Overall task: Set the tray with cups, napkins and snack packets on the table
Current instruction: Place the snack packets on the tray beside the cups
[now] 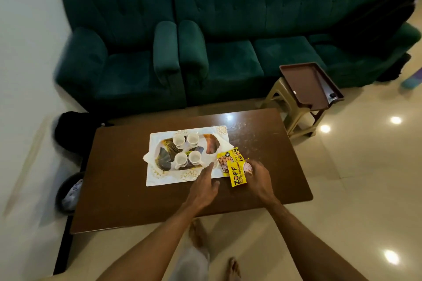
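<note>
A white patterned tray [159, 178] lies on the brown coffee table [127, 194]. Several white cups [178, 140] stand on it in two pairs. A white napkin [148, 157] sticks out at the tray's left edge. My right hand [258, 178] grips a yellow snack packet [238, 175] just right of the tray. A second yellow packet [228, 157] lies under it, over the tray's right edge. My left hand [205, 182] hovers with straight fingers over the tray's near right corner, holding nothing.
A dark green sofa [228, 29] stands behind the table. At the right a brown empty tray [308, 84] rests tilted on plastic stools [280, 96]. A black bag [73, 130] and a dark bin [68, 194] sit at the table's left. My bare feet [233, 267] are on the tiled floor.
</note>
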